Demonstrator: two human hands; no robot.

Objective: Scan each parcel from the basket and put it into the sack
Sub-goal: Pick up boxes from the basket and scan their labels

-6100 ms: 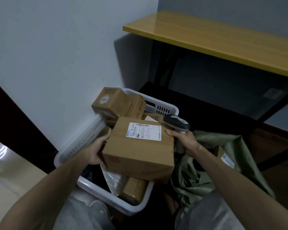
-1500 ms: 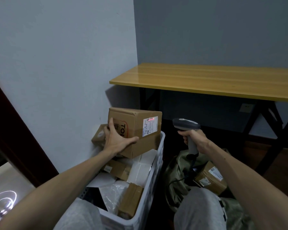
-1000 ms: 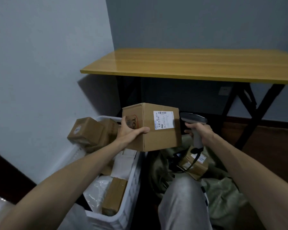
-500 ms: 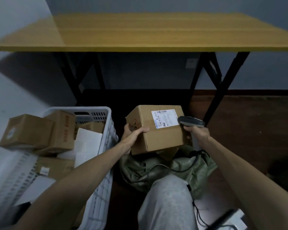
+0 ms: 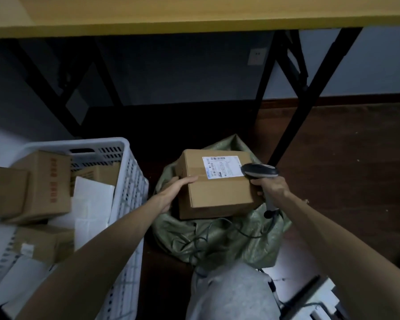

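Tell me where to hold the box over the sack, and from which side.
Grip the box by its left and right faces, coming in from both sides, fingers curling underneath. It looks too broad for one hand from above, and this leaves the label uncovered. The left hand grips its left edge; the right hand holds the scanner.

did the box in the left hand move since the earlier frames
Yes. The box, gripped by the left hand, has gone from above the white basket rightward to over the green sack.
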